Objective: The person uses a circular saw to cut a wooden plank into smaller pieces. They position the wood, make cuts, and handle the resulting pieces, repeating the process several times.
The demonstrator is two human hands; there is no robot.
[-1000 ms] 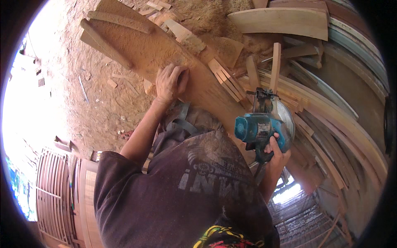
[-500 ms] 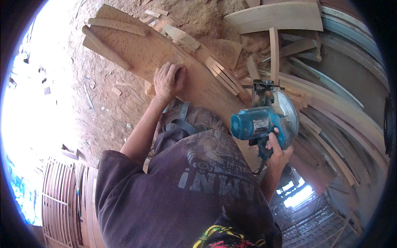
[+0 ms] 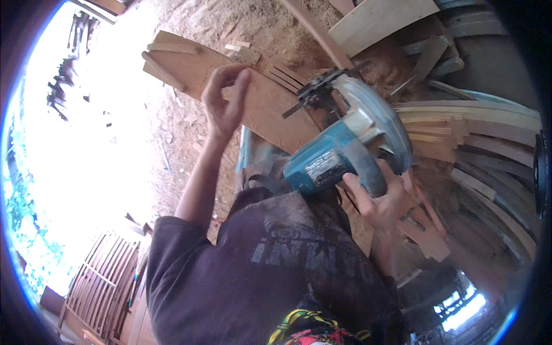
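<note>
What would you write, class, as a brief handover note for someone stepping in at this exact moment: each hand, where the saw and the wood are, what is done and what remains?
Left hand: raised over the long wooden board, fingers curled around a small scrap of wood; whether it touches the board cannot be told.
Right hand: gripping the handle of the blue circular saw, held up off the board above the lap.
Board: lies slanting across the front, with loose wood strips and offcuts on it; sawdust covers the ground.
Done: thin strips already lie on the board.
Left: no cut is under way; the saw is clear of the wood.
</note>
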